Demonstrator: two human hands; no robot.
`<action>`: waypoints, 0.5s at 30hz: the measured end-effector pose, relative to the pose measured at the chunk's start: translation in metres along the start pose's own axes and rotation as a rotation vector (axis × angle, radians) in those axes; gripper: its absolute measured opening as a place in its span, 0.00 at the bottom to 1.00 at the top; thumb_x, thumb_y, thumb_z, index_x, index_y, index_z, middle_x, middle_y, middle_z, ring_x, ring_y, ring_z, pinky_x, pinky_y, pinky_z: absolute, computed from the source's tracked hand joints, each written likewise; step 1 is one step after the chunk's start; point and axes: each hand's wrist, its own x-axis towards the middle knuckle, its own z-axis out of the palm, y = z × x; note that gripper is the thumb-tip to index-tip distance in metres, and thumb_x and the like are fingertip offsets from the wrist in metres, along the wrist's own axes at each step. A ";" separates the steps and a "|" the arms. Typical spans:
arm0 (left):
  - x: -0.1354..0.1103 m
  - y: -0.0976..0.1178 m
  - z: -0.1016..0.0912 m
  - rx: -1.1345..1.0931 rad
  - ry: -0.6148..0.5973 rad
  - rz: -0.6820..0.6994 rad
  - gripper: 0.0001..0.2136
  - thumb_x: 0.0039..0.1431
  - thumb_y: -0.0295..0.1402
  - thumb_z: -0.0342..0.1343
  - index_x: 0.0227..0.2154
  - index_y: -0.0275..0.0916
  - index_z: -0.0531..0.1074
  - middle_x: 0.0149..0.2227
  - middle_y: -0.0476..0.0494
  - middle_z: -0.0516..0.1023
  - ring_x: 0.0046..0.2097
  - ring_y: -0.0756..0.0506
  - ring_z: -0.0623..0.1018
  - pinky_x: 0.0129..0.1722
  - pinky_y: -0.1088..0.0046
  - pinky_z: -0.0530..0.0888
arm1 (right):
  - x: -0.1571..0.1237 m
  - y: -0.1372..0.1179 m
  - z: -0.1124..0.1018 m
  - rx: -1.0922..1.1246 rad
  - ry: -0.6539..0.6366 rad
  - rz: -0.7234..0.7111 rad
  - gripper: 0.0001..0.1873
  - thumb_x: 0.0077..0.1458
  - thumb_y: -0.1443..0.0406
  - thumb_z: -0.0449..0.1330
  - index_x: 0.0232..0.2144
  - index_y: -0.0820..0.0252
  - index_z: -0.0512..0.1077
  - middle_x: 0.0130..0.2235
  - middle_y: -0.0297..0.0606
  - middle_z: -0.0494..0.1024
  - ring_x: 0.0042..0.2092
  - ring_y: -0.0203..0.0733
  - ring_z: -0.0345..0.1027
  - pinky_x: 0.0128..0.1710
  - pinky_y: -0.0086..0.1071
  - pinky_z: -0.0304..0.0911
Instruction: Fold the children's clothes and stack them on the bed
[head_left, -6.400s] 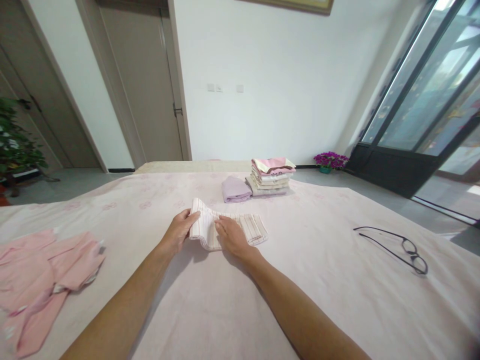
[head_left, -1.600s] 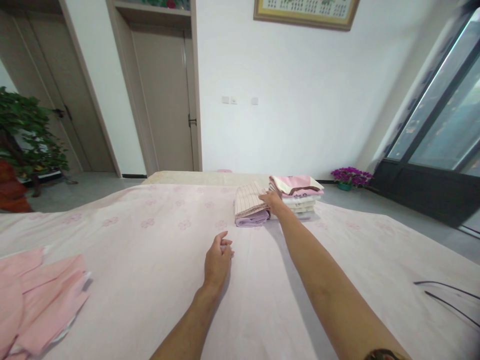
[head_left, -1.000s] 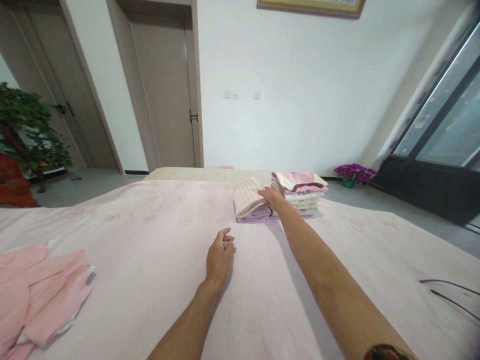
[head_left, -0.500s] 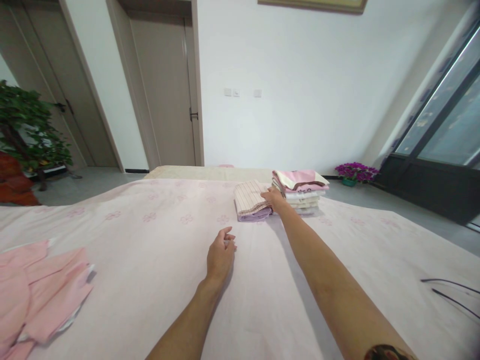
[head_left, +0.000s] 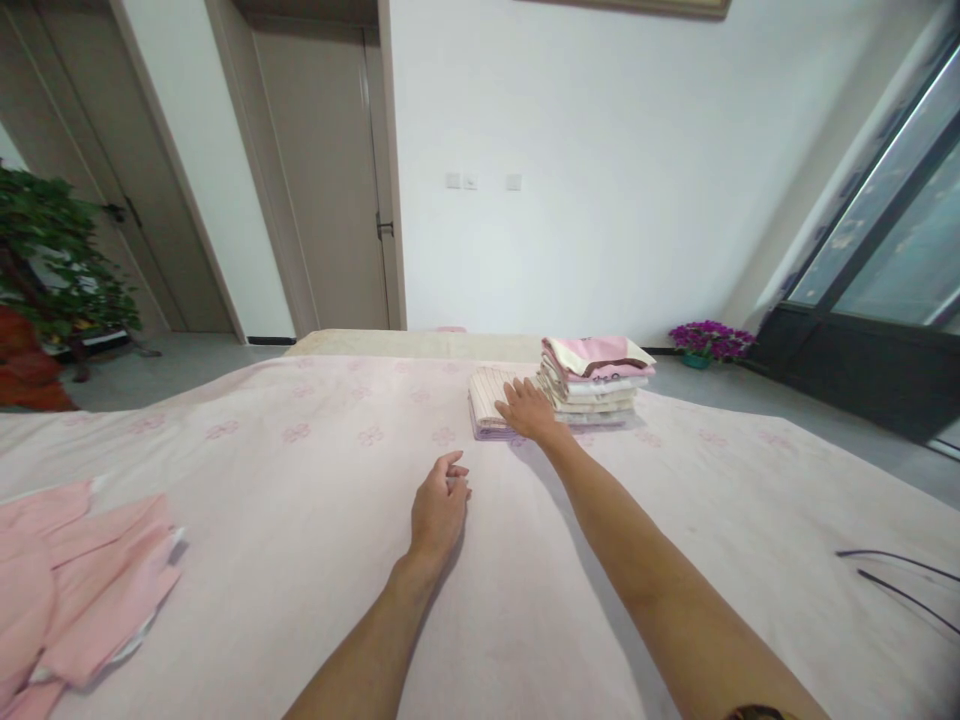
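Note:
My right hand [head_left: 526, 408] lies flat with fingers spread on a small pile of folded cloth. On top of that pile is a cream striped folded cloth [head_left: 487, 392], with a purple folded cloth [head_left: 491, 431] under it. Right beside it stands a taller stack of folded clothes [head_left: 598, 385], pink and cream on top, paler layers below. My left hand [head_left: 440, 505] rests nearer to me over the sheet, its fingers loosely curled and apart, holding nothing.
A pale pink flowered sheet [head_left: 300, 520] covers the bed-like surface. Pink garments [head_left: 90, 580] lie at the left. Thin dark glasses temples [head_left: 900, 560] show at the right edge. Beyond are a door [head_left: 322, 180], a leafy plant [head_left: 60, 250] and purple flowers [head_left: 712, 340].
My right hand has let go of the striped cloth's right edge and moved left onto its top, fingers now spread. The small pile looks flatter. My left hand has hardly moved.

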 end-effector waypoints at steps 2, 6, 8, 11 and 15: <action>0.000 0.000 0.000 0.002 0.000 0.005 0.18 0.59 0.30 0.49 0.52 0.40 0.68 0.43 0.44 0.78 0.32 0.50 0.79 0.37 0.73 0.73 | 0.001 0.003 0.006 0.001 -0.063 0.025 0.32 0.66 0.51 0.41 0.66 0.60 0.55 0.69 0.48 0.53 0.69 0.55 0.41 0.64 0.48 0.45; 0.002 -0.002 0.000 0.003 -0.011 0.016 0.18 0.59 0.31 0.50 0.52 0.39 0.68 0.43 0.43 0.77 0.33 0.51 0.79 0.36 0.74 0.73 | 0.000 0.004 0.007 0.041 -0.088 0.044 0.34 0.66 0.50 0.40 0.67 0.61 0.52 0.70 0.47 0.50 0.70 0.54 0.38 0.65 0.50 0.43; 0.002 -0.004 -0.002 0.012 -0.022 0.031 0.18 0.59 0.30 0.49 0.52 0.39 0.69 0.42 0.43 0.77 0.33 0.51 0.79 0.36 0.74 0.73 | -0.010 0.003 0.004 0.043 -0.066 0.055 0.34 0.66 0.51 0.40 0.67 0.62 0.51 0.70 0.47 0.48 0.70 0.54 0.36 0.66 0.50 0.41; 0.002 -0.005 -0.004 0.053 -0.048 0.075 0.17 0.60 0.31 0.48 0.52 0.39 0.70 0.40 0.44 0.78 0.33 0.50 0.79 0.37 0.75 0.72 | -0.039 0.001 -0.003 0.064 0.019 0.122 0.33 0.67 0.53 0.41 0.67 0.66 0.51 0.70 0.50 0.47 0.70 0.53 0.37 0.66 0.48 0.39; 0.000 -0.005 -0.005 0.162 -0.086 0.116 0.15 0.62 0.33 0.48 0.50 0.41 0.72 0.39 0.45 0.80 0.35 0.49 0.80 0.39 0.74 0.72 | -0.100 -0.003 -0.010 0.115 0.094 0.199 0.33 0.67 0.55 0.43 0.67 0.69 0.49 0.70 0.52 0.48 0.70 0.51 0.39 0.66 0.47 0.40</action>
